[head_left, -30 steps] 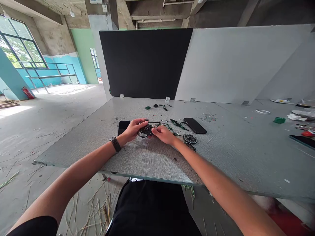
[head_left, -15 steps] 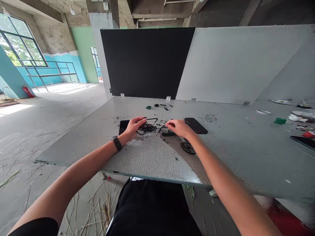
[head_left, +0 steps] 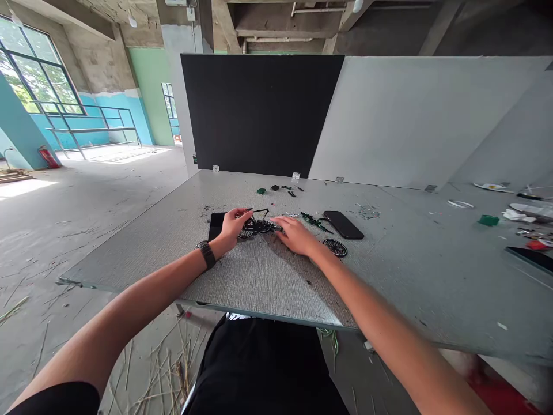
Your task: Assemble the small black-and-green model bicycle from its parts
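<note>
My left hand (head_left: 235,223) pinches the rear of a small black model bicycle (head_left: 262,226), which has a wheel and a bare frame. My right hand (head_left: 294,235) reaches in from the right with fingers stretched out, low over the tabletop beside the bicycle's front end. Tiny loose parts near its fingertips are too small to name. Just past that hand lies a dark green piece (head_left: 317,221) with a thin curved black part. A loose spoked wheel (head_left: 335,248) rests flat closer to me. Behind my left hand is a black flat object (head_left: 215,223).
A black phone (head_left: 344,224) lies right of the bicycle parts. Small green and black pieces (head_left: 261,191) are scattered toward the back of the grey table (head_left: 259,276). An upright black panel (head_left: 259,115) stands behind. More odds and ends, including a green lump (head_left: 488,220), lie far right.
My right hand has shifted left, off the dark green piece, which now lies farther right near the phone. Its fingers have straightened. My left hand stays on the bicycle.
</note>
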Available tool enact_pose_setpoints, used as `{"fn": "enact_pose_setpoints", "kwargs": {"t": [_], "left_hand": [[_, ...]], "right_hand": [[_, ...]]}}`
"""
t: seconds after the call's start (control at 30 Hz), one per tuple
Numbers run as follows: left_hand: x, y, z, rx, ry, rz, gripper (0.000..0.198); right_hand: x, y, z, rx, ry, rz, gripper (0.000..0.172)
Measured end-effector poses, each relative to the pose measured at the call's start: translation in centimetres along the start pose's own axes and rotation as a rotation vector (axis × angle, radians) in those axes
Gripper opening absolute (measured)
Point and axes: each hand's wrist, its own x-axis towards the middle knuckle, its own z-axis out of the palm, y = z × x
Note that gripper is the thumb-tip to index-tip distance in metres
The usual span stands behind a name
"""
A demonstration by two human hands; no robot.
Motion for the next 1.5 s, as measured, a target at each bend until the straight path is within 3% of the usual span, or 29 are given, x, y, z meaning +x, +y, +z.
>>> {"fn": "enact_pose_setpoints", "kwargs": {"t": [0.13,0.27,0.37,0.5,0.6,0.73,0.97,1.5], "left_hand": [[0.1,-0.1,0.0,0.013,-0.001,0.008,0.022],[0.0,0.0,0.0,0.035,-0.003,0.003,0.022],[-0.2,0.3,0.1,0.054,-0.001,-0.004,0.022],[-0.8,0.8,0.2,0.080,-0.012,-0.014,0.025],[-1.0,1.1,0.2,0.099,-0.023,-0.018,0.026],[-1.0,0.9,0.3,0.103,-0.030,-0.009,0.024],[-0.9,0.8,0.4,0.102,-0.035,-0.001,0.026],[-1.0,0.6,0.3,0.112,-0.062,0.005,0.027]], "right_hand": [[0.5,-1.8,1.5,-0.006,-0.054,-0.024,0.038],[0.6,-1.6,0.5,-0.051,-0.076,0.008,0.039],[0.2,0.4,-1.4,-0.103,-0.057,0.112,0.038],[-1.4,4.9,-3.4,-0.215,-0.015,0.367,0.037],[-2.9,7.9,-4.0,-0.276,-0.038,0.522,0.040],[-3.7,9.9,-4.1,-0.315,-0.067,0.612,0.028],[-3.3,10.5,-4.0,-0.340,-0.076,0.620,0.017],[-3.4,11.0,-4.7,-0.280,-0.092,0.551,0.026]]}}
